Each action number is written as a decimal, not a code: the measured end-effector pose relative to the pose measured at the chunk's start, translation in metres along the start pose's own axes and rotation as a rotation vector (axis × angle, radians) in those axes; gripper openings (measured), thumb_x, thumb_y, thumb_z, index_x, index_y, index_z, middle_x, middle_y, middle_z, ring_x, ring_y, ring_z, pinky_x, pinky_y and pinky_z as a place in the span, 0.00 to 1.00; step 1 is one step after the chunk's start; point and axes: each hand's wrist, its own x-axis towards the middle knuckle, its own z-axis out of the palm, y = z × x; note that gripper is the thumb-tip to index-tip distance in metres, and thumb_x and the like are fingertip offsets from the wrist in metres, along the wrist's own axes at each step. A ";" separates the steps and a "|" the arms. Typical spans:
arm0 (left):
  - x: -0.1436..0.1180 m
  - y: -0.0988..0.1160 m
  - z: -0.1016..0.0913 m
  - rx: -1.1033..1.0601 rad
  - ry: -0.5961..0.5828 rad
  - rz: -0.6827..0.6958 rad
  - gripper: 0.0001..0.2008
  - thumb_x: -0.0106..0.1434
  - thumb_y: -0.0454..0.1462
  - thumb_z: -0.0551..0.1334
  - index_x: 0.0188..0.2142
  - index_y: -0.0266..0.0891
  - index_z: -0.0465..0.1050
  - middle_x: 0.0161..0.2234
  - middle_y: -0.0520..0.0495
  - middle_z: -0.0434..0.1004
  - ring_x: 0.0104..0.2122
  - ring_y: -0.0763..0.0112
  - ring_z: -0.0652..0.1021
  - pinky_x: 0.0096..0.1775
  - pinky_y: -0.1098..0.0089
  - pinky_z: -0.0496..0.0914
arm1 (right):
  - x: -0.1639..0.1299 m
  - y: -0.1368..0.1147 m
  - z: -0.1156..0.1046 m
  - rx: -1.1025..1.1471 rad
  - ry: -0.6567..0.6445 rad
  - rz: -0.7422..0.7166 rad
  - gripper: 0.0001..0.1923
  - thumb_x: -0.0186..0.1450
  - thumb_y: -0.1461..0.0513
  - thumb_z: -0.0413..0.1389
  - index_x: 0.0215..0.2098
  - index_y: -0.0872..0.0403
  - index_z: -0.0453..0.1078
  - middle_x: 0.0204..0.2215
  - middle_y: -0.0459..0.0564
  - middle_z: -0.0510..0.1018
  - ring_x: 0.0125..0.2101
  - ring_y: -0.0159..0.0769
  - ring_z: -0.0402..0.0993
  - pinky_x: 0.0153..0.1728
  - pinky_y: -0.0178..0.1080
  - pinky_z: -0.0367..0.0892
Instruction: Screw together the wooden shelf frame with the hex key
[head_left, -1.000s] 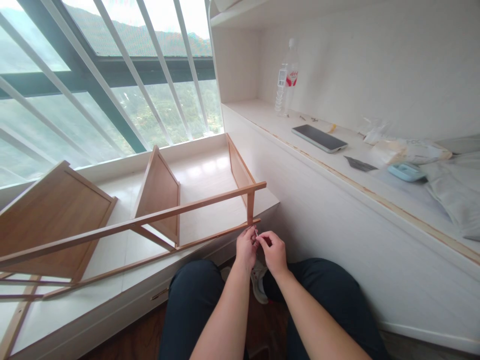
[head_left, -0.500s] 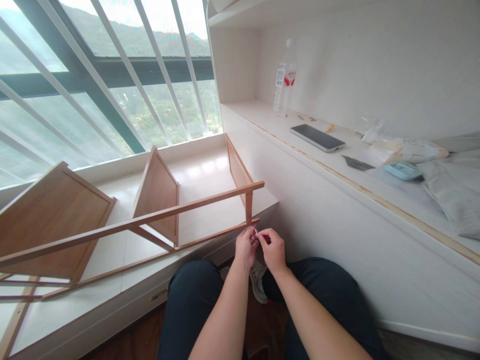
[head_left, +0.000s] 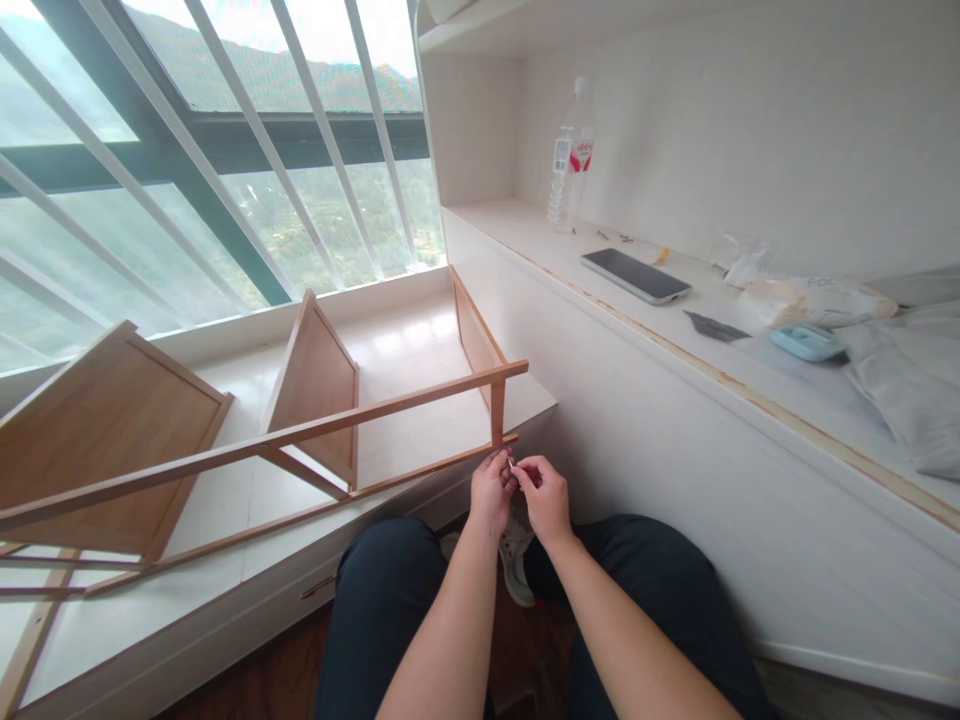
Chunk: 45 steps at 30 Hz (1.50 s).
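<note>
Nearest us, at the lower middle of the frame, two knees in dark trousers (head_left: pixel 386 610) flank our forearms, with a pale shoe (head_left: pixel 516 568) on the floor between. Just above, our left hand (head_left: pixel 493 490) is curled with its fingers closed up about one end of a small slender piece (head_left: pixel 511 463), and our right hand (head_left: pixel 544 492) pinches the other end between thumb and forefinger; the piece is too small for us to say what it is. It sits at the centre of the frame, just below the end of the wooden frame's lower rail (head_left: pixel 442 465); whether any finger touches that rail we cannot tell. For fingertip work this fine, we would do well to rest the forearms on the knees, pinch lightly, line the piece up by eye and avoid leaning on the wooden frame (head_left: pixel 390 404), which lies along the white ledge (head_left: pixel 409 350). A slip could drop the piece beside the shoe. Farther off, on the worktop (head_left: pixel 517 220) at right, the phone (head_left: pixel 636 276) shows a dark screen and no writing. The plastic packet (head_left: pixel 817 298) carries pale capitals, perhaps "POC", which we cannot read surely. Beyond, the clear bottle (head_left: pixel 574 160) wears a red-and-white label with characters too small for us, beside a panel resembling a barcode.
</note>
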 end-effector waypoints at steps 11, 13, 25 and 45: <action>-0.003 0.001 0.001 0.049 -0.042 -0.009 0.08 0.71 0.37 0.65 0.45 0.35 0.75 0.34 0.51 0.75 0.27 0.76 0.74 0.26 0.74 0.72 | -0.004 -0.001 -0.002 0.011 -0.008 0.018 0.16 0.71 0.51 0.61 0.38 0.56 0.76 0.33 0.46 0.81 0.32 0.33 0.77 0.39 0.41 0.75; -0.004 0.002 0.001 0.053 -0.051 -0.008 0.08 0.71 0.37 0.65 0.45 0.35 0.75 0.34 0.51 0.75 0.27 0.76 0.74 0.26 0.74 0.72 | -0.004 0.000 -0.002 0.006 0.001 0.016 0.16 0.71 0.51 0.61 0.38 0.56 0.76 0.33 0.46 0.81 0.33 0.33 0.77 0.39 0.40 0.75; -0.005 0.002 0.002 0.032 -0.040 0.009 0.08 0.71 0.38 0.65 0.45 0.35 0.75 0.33 0.52 0.74 0.26 0.76 0.73 0.26 0.75 0.71 | -0.003 0.001 -0.003 -0.003 0.004 0.014 0.15 0.71 0.51 0.61 0.37 0.56 0.76 0.32 0.46 0.81 0.32 0.33 0.77 0.38 0.40 0.74; -0.005 0.001 0.000 0.007 -0.022 0.023 0.08 0.71 0.37 0.65 0.45 0.35 0.75 0.33 0.52 0.75 0.25 0.76 0.73 0.26 0.75 0.71 | -0.001 -0.004 -0.001 -0.002 0.002 -0.017 0.13 0.70 0.53 0.60 0.37 0.55 0.77 0.33 0.48 0.82 0.31 0.34 0.77 0.36 0.39 0.73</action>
